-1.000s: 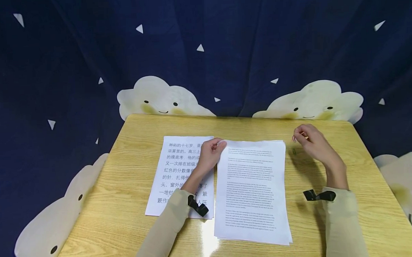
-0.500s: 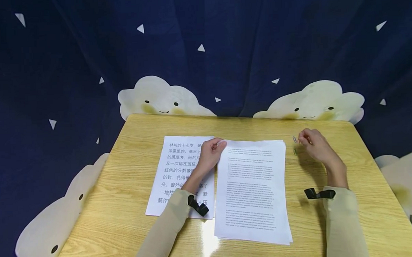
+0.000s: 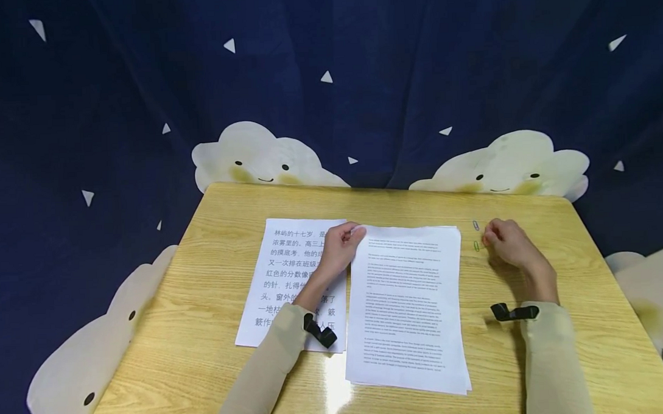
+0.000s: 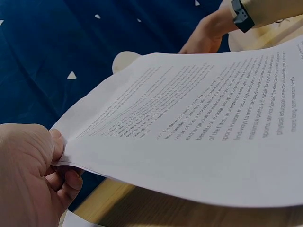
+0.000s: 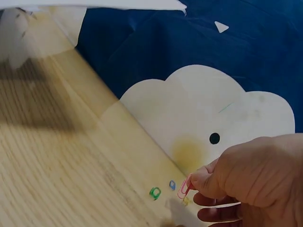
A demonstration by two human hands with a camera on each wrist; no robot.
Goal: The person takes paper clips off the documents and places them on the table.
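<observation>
My left hand [image 3: 341, 246] pinches the upper left corner of a stack of printed sheets [image 3: 403, 314]. In the left wrist view, thumb and curled fingers grip that corner, and the paper [image 4: 189, 165] bows up over the table. My right hand [image 3: 510, 243] is right of the stack, holding a pink paper clip [image 5: 184, 187] between thumb and forefinger, as the right wrist view shows. Close by on the table lie a blue paper clip [image 3: 476, 225] and a green paper clip [image 3: 476, 246]. A yellow paper clip [image 5: 185, 201] shows just under the pink one.
A second stack of paper [image 3: 290, 281] with large Chinese print lies on the left, partly under my left forearm. The wooden table [image 3: 161, 359] ends at the back against a dark blue curtain [image 3: 360, 78] with clouds and white triangles.
My right hand has drawn back toward me and slightly right, so the blue and green paper clips show plainly. My left hand keeps its hold on the stack's corner.
</observation>
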